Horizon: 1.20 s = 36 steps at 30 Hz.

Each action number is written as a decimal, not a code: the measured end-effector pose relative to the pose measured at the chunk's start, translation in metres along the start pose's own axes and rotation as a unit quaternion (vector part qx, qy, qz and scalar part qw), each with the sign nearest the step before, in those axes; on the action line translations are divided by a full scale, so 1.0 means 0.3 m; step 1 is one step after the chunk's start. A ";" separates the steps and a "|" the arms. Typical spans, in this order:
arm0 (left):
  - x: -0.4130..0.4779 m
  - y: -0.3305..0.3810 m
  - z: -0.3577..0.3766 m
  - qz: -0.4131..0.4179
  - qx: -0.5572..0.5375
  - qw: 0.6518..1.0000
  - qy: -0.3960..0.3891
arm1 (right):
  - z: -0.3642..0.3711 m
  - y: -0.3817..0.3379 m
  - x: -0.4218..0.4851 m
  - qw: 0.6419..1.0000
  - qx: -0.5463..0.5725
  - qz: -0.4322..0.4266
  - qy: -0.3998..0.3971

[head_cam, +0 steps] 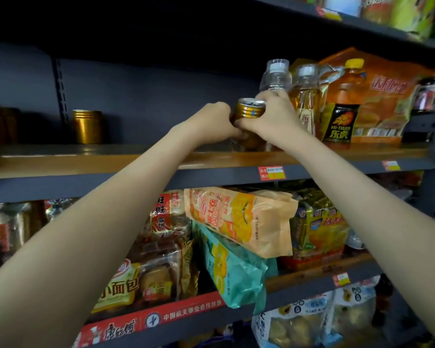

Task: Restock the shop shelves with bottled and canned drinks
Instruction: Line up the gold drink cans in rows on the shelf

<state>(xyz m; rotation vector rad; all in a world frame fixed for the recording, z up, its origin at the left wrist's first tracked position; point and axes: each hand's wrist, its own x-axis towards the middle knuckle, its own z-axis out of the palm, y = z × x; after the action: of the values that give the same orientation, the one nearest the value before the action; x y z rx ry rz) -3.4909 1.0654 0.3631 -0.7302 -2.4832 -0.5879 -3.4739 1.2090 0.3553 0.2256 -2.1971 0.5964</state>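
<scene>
A gold can stands tilted on the wooden shelf, clasped from both sides. My left hand grips its left side and my right hand wraps its right side and top rim. Right behind my right hand stands a clear bottle with a clear cap, then an amber tea bottle and a yellow-capped Hi-Tiger bottle. Another gold can stands alone at the shelf's left, with darker cans at the far left edge.
An orange snack bag leans behind the bottles at right. The shelf below holds bread and snack packs, some jutting past the shelf edge. A price tag sits on the shelf's front rail. The top shelf hangs overhead.
</scene>
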 end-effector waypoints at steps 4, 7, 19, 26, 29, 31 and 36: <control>-0.006 -0.013 -0.005 -0.021 0.019 0.998 -0.058 | 0.023 -0.007 0.024 0.989 -0.130 0.018 -0.063; -0.023 -0.020 -0.044 -0.017 0.082 0.995 -0.050 | 0.018 -0.029 0.022 0.977 -0.209 -0.003 -0.051; -0.396 -0.351 -0.407 -0.050 0.496 0.810 0.309 | 0.347 -0.546 0.164 0.965 -0.007 -0.185 -0.183; -0.412 -0.431 -0.447 -0.099 0.551 0.796 0.230 | 0.604 -0.666 0.257 0.933 0.027 -0.157 -0.322; -0.411 -0.419 -0.459 -0.169 0.593 0.767 0.178 | 0.667 -0.694 0.301 0.925 0.042 -0.154 -0.345; -0.399 -0.429 -0.451 -0.195 0.622 0.748 0.123 | 0.704 -0.719 0.322 0.925 0.055 -0.147 -0.347; -0.378 -0.424 -0.455 -0.228 0.635 0.734 0.071 | 0.762 -0.761 0.350 0.920 0.126 -0.094 -0.358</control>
<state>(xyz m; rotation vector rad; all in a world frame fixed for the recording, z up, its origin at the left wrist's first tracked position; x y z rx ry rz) -3.4375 0.8540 0.3752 0.4615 -2.1820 0.8891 -3.6164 0.9025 0.3892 0.9041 -2.7372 0.7705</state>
